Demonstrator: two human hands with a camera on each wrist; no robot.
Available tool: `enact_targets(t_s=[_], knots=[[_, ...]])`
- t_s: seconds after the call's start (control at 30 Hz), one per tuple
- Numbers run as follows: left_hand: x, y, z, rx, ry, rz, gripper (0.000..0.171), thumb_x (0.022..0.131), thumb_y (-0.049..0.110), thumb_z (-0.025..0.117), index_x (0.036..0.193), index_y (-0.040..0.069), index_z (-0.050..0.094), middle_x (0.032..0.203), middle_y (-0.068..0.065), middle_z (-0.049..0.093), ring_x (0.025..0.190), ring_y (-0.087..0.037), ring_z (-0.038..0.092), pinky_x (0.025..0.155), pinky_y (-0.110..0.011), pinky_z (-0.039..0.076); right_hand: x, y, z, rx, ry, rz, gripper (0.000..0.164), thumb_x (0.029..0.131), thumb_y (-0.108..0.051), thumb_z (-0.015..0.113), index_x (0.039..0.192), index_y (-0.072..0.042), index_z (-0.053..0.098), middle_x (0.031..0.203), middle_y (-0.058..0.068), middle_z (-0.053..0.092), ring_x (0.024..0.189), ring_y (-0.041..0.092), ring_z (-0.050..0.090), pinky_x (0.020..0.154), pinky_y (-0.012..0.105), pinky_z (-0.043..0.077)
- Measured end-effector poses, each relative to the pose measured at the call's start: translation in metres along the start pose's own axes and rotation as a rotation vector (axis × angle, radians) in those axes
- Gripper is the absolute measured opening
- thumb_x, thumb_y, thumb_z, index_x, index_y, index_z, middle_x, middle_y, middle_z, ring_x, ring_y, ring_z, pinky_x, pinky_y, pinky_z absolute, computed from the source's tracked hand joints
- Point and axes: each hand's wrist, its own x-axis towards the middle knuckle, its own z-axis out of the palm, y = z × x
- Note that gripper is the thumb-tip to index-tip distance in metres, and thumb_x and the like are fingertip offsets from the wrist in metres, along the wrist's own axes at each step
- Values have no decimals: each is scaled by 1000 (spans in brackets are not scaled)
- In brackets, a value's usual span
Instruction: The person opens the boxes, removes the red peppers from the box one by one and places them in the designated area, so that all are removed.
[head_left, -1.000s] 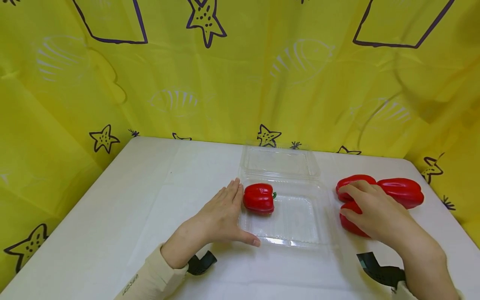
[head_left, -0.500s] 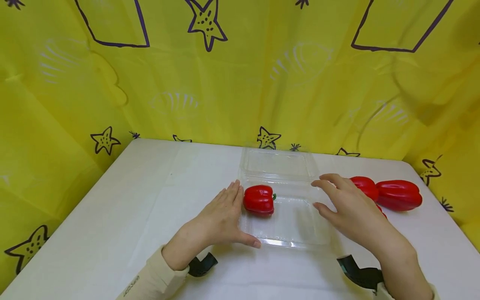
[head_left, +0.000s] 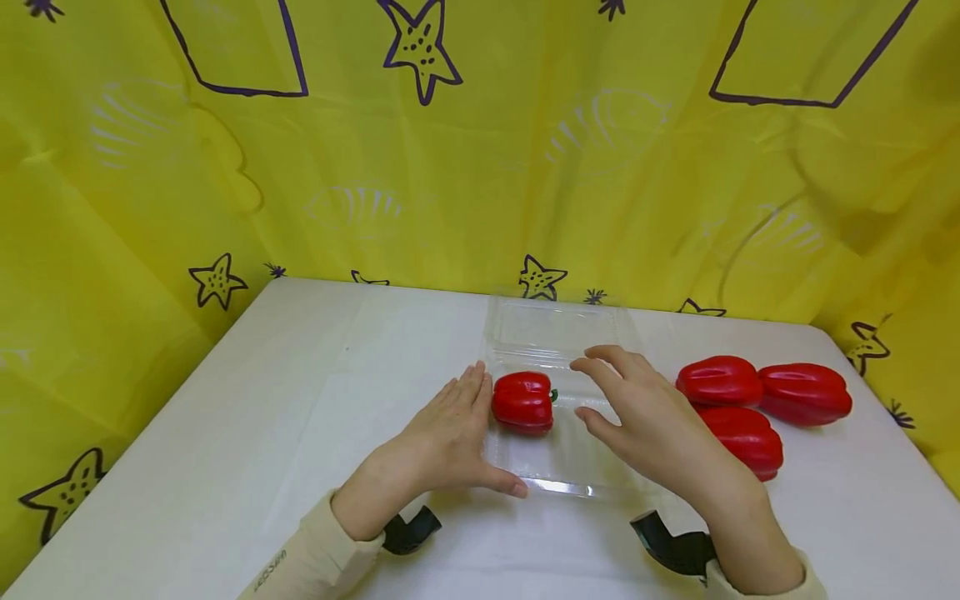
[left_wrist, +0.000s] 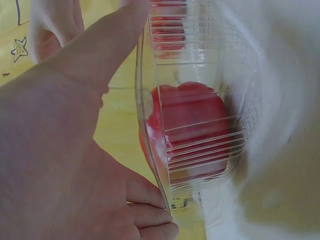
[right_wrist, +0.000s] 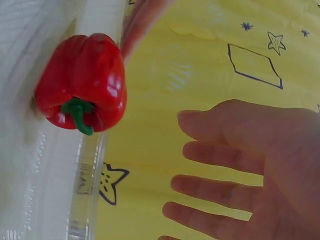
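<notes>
A red bell pepper (head_left: 522,403) with a green stem (right_wrist: 78,114) lies at the left side of a clear plastic clamshell container (head_left: 592,454). My left hand (head_left: 450,437) rests against the container's left edge, fingers straight and thumb along the front rim. In the left wrist view the pepper (left_wrist: 192,127) shows through the ribbed clear wall. My right hand (head_left: 648,417) hovers over the container's right part, to the right of the pepper, its fingers spread and holding nothing. The right wrist view shows a gap between these fingers (right_wrist: 215,185) and the pepper.
Behind the base, the container's clear lid (head_left: 558,325) lies folded back. Several red peppers (head_left: 805,393) are grouped on the white table (head_left: 300,400) at the right. A yellow patterned cloth (head_left: 480,167) hangs along the back and sides.
My right hand has moved left from the grouped peppers at the right to above the container, carrying nothing. My left hand has kept its place at the container's edge.
</notes>
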Motion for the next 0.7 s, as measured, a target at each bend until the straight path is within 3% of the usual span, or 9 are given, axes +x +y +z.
enact_targets(t_s=[0.7], knots=[[1, 1, 1, 19, 2, 9, 133, 66, 80, 70, 156, -2, 19, 166, -18, 11, 155, -33, 11, 126, -46, 17, 18, -12, 52, 64, 61, -108, 61, 81, -21, 82, 135, -8, 57, 142, 15, 52, 133, 32, 48, 101, 51, 52]])
